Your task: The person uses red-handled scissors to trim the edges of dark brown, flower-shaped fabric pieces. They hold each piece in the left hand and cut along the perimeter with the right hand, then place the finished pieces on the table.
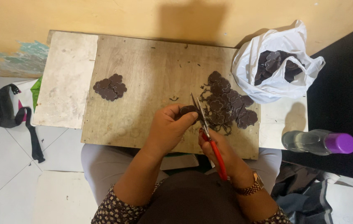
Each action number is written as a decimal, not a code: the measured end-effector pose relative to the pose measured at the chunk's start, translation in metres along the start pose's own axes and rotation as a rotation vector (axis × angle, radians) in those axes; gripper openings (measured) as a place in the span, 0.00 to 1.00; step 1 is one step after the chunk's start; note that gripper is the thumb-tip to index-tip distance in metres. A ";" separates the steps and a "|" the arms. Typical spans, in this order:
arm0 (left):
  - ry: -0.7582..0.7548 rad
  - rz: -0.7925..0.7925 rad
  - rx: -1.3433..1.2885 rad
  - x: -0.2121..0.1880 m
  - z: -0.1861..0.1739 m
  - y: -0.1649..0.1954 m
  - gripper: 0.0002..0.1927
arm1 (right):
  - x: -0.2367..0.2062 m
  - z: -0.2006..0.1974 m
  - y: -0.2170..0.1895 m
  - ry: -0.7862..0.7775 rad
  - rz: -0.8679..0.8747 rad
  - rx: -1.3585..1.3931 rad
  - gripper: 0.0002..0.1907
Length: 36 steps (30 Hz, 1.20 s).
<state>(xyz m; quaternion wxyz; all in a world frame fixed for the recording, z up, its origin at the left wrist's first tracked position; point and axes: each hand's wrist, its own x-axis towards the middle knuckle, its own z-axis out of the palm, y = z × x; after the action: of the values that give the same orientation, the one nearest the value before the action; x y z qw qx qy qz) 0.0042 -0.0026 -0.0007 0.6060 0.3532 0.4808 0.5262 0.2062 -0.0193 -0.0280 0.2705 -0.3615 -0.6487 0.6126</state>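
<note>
A: What are your 2 hands doing right now?

B: Your left hand (169, 126) is pinching 1 dark flower-shaped piece (188, 110) near the table's (143, 70) front edge, fingers closed on it so it is standing steady against the blades. Your right hand (218, 147) is gripping the red-handled scissors (209, 137), blades parted at the piece.

A: And the rest?

B: An uncut heap (230, 105) is lying just beside the blades, toward the right edge, probably for easy reach. A smaller pile (110, 87) is sitting well apart toward the left. A white bag (278, 66) of more pieces is resting at the back right corner.
</note>
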 end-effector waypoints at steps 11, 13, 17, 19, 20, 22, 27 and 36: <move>-0.043 0.050 -0.104 0.005 0.009 -0.012 0.10 | 0.001 0.006 0.004 0.056 -0.027 0.118 0.27; -0.033 0.045 -0.040 0.004 0.007 -0.009 0.10 | 0.000 0.004 0.002 0.030 -0.037 0.076 0.27; -0.059 0.063 0.011 0.002 0.002 -0.001 0.09 | -0.002 0.001 -0.002 -0.013 -0.035 -0.005 0.27; -0.070 0.064 -0.002 0.000 0.001 0.002 0.09 | -0.003 0.002 -0.002 -0.018 -0.027 -0.005 0.27; -0.064 0.055 -0.001 0.000 0.001 0.003 0.09 | -0.002 0.003 -0.002 -0.015 -0.032 0.000 0.27; -0.054 0.043 -0.007 0.000 0.001 0.005 0.09 | -0.001 0.003 -0.001 -0.016 -0.044 0.009 0.27; -0.057 0.040 -0.066 0.000 0.002 0.005 0.09 | 0.000 -0.001 0.002 -0.016 -0.029 -0.008 0.26; -0.026 0.014 0.028 0.000 -0.003 0.006 0.09 | 0.001 -0.001 0.003 -0.028 0.025 0.036 0.28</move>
<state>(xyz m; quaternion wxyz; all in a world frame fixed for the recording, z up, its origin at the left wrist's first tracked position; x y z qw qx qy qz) -0.0003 -0.0019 0.0045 0.6036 0.3717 0.4776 0.5191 0.2067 -0.0183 -0.0311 0.2603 -0.3561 -0.6367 0.6326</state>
